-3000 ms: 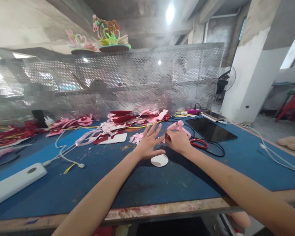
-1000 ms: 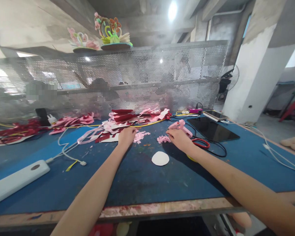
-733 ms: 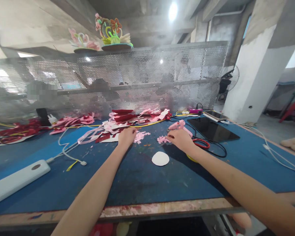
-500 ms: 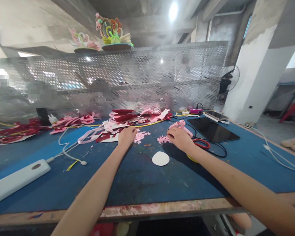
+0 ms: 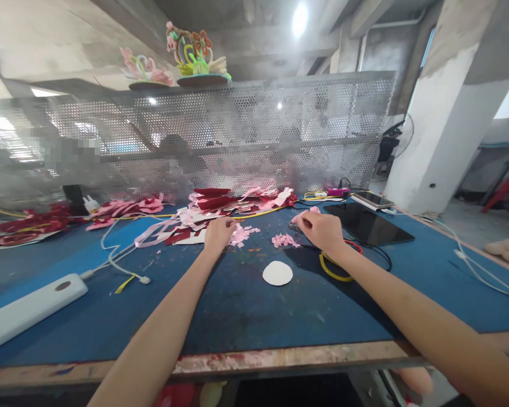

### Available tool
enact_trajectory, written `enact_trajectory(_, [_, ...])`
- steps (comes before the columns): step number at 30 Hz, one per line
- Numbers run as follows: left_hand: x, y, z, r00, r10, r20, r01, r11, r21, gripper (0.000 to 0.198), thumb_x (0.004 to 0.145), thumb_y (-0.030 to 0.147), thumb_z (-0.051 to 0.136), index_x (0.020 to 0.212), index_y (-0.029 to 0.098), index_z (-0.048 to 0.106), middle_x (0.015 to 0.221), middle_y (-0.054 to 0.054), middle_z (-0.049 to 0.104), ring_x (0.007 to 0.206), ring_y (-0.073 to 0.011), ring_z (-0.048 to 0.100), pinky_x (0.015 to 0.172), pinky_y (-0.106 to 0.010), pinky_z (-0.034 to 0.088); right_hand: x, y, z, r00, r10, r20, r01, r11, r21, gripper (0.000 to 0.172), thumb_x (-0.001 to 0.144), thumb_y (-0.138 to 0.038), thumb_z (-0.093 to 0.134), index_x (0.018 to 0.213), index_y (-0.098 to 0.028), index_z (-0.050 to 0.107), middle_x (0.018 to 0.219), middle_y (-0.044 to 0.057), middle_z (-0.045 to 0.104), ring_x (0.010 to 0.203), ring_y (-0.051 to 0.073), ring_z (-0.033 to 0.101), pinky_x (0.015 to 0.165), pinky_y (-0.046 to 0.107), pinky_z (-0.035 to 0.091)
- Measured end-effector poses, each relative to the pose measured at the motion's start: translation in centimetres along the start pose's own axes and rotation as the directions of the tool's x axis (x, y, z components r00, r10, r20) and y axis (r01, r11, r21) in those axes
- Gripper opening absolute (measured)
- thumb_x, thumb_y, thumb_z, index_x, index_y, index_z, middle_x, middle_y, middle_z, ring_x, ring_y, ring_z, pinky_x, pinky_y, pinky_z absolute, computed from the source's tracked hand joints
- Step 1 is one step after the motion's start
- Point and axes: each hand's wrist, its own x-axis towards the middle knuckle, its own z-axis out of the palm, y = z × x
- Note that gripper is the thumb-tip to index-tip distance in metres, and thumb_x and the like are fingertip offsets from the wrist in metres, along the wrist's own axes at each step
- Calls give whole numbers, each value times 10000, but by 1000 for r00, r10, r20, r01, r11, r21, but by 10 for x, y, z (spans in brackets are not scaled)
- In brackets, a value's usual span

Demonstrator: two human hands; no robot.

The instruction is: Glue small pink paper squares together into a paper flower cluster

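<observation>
My left hand [image 5: 219, 233] is closed at the left edge of a small heap of pale pink pieces [image 5: 242, 234]; whatever its fingers pinch is too small to make out. Farther right, my right hand [image 5: 321, 230] is closed beside a pink glue gun [image 5: 309, 211], which it partly hides; its grip is unclear. A second pile of pink bits [image 5: 285, 241] lies just left of that hand. Nearer me, a white rounded disc [image 5: 277, 273] rests on the blue table [image 5: 237, 305]. A yellow ring [image 5: 333, 273] lies under my right wrist.
Red and pink cut pieces [image 5: 212, 202] are heaped along the back. A black tablet [image 5: 368, 224] and cables lie at the right. The left side holds a white power strip [image 5: 34, 308] and a cable. Behind stands a perforated metal screen [image 5: 246, 135].
My right hand has moved slightly right and turned, uncovering more of the right pink pile and the yellow ring while covering more of the glue gun. My left hand has hardly moved.
</observation>
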Motion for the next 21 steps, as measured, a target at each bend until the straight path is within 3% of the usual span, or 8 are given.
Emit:
enact_trajectory(5, [1,-1,1,1000,4,2,-4,999,-35,295,898,318,544,1138,147,565,1137,-82,594,970,-215,604,817,-407,521,9,21,-4,986,110,-129,-108,994,21,358,909,-380,381,791,-172,648,780,68,685,774,187,615,610,252,305])
enact_trajectory(9, [2,-2,0,1000,16,2,-16,998,-61,293,897,314,547,1137,146,568,1142,-81,593,970,-216,604,813,-403,523,13,37,-3,970,212,-121,-206,977,61,293,893,-357,417,840,-176,641,818,70,687,802,204,618,630,262,339])
enact_trajectory(13, [2,-2,0,1000,5,3,-5,998,-64,293,896,314,548,1134,145,569,1144,-80,592,974,-218,602,817,-405,521,17,49,5,956,293,-21,-288,950,119,269,901,-383,474,920,-161,625,857,58,667,810,196,618,692,310,434])
enact_trajectory(18, [3,-4,4,1000,9,7,-9,998,-64,284,902,308,540,1142,159,564,1164,-88,583,992,-212,596,836,-412,514,18,57,18,945,277,175,-310,929,204,302,907,-399,523,1048,-139,584,1000,52,623,852,156,613,763,358,517])
enact_trajectory(21, [4,-5,6,998,46,33,-43,996,-75,285,904,305,535,1149,161,561,1173,-92,580,994,-210,595,841,-415,513,17,57,21,934,270,235,-321,921,219,288,910,-365,529,1094,-148,572,1062,65,609,893,168,610,772,366,524])
